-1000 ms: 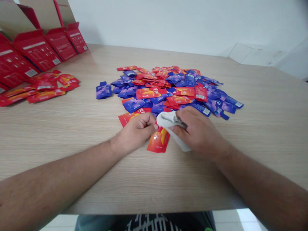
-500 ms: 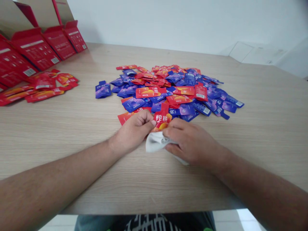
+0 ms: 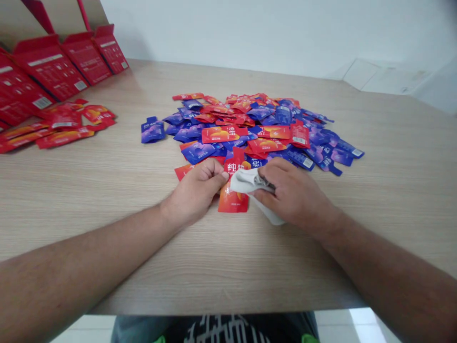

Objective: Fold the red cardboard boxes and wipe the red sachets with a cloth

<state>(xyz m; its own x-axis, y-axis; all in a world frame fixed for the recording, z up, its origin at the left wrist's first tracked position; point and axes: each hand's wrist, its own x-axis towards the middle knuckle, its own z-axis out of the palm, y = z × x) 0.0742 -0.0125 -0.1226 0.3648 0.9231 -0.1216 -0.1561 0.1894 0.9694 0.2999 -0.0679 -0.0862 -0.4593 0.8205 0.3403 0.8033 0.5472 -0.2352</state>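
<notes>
1. My right hand (image 3: pixel 294 195) – fingers closed, gripping a white cloth (image 3: pixel 246 181) pressed onto a red sachet (image 3: pixel 231 201).
2. My left hand (image 3: pixel 196 193) – fingers curled shut against that sachet's edge.
3. Beyond, a heap of red and blue sachets (image 3: pixel 250 124) covers the table (image 3: pixel 392 143).
4. Farther left, red sachets (image 3: pixel 64 138) lie before open red boxes (image 3: pixel 50 62).

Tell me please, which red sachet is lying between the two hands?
The red-orange sachet between the left hand and the white cloth in the right hand; its lower end lies on the wooden table, outside the pile.
</notes>
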